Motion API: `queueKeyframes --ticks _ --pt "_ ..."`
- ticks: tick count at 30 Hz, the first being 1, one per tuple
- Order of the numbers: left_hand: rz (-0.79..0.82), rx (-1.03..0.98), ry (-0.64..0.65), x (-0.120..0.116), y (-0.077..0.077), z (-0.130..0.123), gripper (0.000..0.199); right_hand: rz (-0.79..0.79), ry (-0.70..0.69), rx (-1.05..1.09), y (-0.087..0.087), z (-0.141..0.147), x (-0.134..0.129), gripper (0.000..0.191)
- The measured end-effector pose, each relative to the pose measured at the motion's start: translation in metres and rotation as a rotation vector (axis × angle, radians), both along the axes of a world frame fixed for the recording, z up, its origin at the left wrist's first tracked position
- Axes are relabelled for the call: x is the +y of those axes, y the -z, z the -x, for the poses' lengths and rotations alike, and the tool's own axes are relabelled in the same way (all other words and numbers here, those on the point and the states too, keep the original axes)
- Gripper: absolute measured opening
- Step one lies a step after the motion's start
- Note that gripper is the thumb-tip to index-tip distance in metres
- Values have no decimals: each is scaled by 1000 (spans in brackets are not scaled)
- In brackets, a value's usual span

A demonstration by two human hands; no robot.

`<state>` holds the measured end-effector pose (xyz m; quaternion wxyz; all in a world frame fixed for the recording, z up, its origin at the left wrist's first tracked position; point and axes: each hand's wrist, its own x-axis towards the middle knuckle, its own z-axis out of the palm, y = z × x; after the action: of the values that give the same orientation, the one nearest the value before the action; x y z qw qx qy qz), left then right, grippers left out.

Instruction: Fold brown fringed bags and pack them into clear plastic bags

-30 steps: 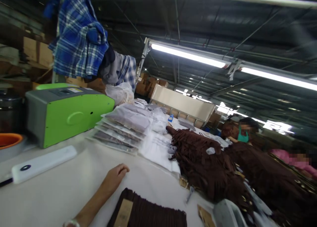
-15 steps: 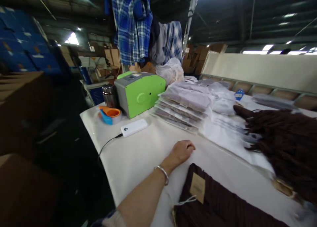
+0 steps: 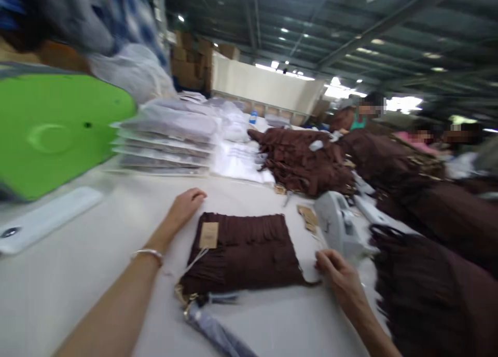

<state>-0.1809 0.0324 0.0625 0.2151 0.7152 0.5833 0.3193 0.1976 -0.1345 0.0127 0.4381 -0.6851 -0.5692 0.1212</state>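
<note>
A dark brown fringed bag (image 3: 252,258) lies flat on the white table, with a tan hang tag (image 3: 209,235) tied to its left side by a pale string. A wrapped strap (image 3: 218,330) hangs from the gold clasp at its lower left corner. Beyond the upper left corner, my left hand (image 3: 187,205) rests on the table, fingers loosely curled with nothing seen in them. My right hand (image 3: 339,279) is beside the bag's right edge, thumb and fingers pinched together. Thin strings from loose tan tags (image 3: 307,218) run close to those fingertips; blur hides whether they are held.
A white and grey device (image 3: 337,224) stands beyond my right hand. More brown bags (image 3: 307,157) pile up at the back and right. Plastic-wrapped packs (image 3: 167,134), a green machine (image 3: 58,128) and a white power bank (image 3: 50,219) sit leftward. Co-workers (image 3: 358,117) are at the far right.
My view has swung to the right, bringing the whole bag, the device and my right hand into sight. My left hand stays near the bag's upper left corner.
</note>
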Motion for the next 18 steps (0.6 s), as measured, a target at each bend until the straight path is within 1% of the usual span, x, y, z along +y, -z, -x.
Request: queueKeyframes --ticks 2,4,5,7,9,11,14,16,18 --pt "12 7 -5 13 9 -2 44 89 8 -7 -9 -19 -29 45" --pt "17 32 -10 20 17 -2 45 142 15 -44 -17 -25 -59 43" --pt "6 74 -19 22 20 -1 48 148 39 -78 -20 -26 -74 41" --pt "-16 137 -44 23 25 2 54 158 99 -126 -26 -28 -105 37" --pt "-28 181 -74 22 28 3 59 151 185 -131 -29 -36 -137 35" --pt "-33 199 -100 21 29 3 61 131 275 -108 -28 -46 -171 38" --pt "-40 183 -92 17 30 2 58 99 343 -126 -17 -54 -228 47" --pt "-38 162 -79 15 29 1 56 129 322 -188 -3 -52 -262 48" --pt "-22 166 -85 14 28 0 55 190 280 -221 16 -49 -284 43"
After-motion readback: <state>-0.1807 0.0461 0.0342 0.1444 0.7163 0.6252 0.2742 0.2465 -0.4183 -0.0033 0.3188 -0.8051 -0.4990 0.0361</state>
